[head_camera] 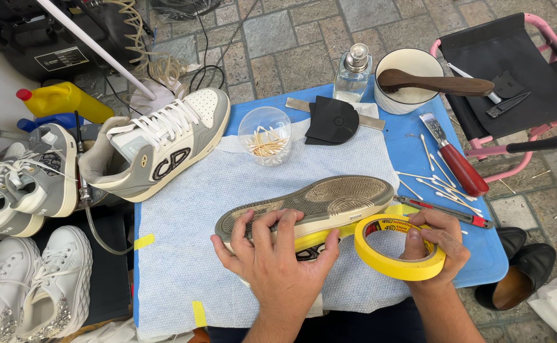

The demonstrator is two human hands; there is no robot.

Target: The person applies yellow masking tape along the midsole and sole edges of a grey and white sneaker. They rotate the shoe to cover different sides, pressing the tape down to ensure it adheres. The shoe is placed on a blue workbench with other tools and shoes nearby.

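Left hand: the left hand (272,254) is closed over the side of a sneaker (307,206), fingers curled across the grey sole and the cream midsole, thumb low on the near side.
Right hand: the right hand (434,244) holds a roll of yellow masking tape (397,248); fingers pass through the core, thumb on the outer rim.
Sneaker: it lies on its side near the front edge of the table, sole turned up and away from the person, toe toward the right edge.
Tape: a yellow strip runs from the roll along the midsole, touching it just under the sole line.
Table: a blue table (481,254) covered over most of its top by a pale blue cloth (189,235); two short yellow tape bits sit on the cloth near the left and front edges.
Back edge: a second sneaker (158,143) stands at the back left corner; a clear cup of toothpicks (265,134), a black rubber heel piece (332,121), a glass bottle (352,73) and a white bowl (407,79) with a brown wooden tool (437,84) across it follow toward the right.
Right edge: a red-handled knife (456,159), scattered cotton swabs (440,184) and a utility cutter (446,211) just behind the right hand.
Off the table: white and grey shoes (31,254) at the left, a black shoe (519,267) at the right.
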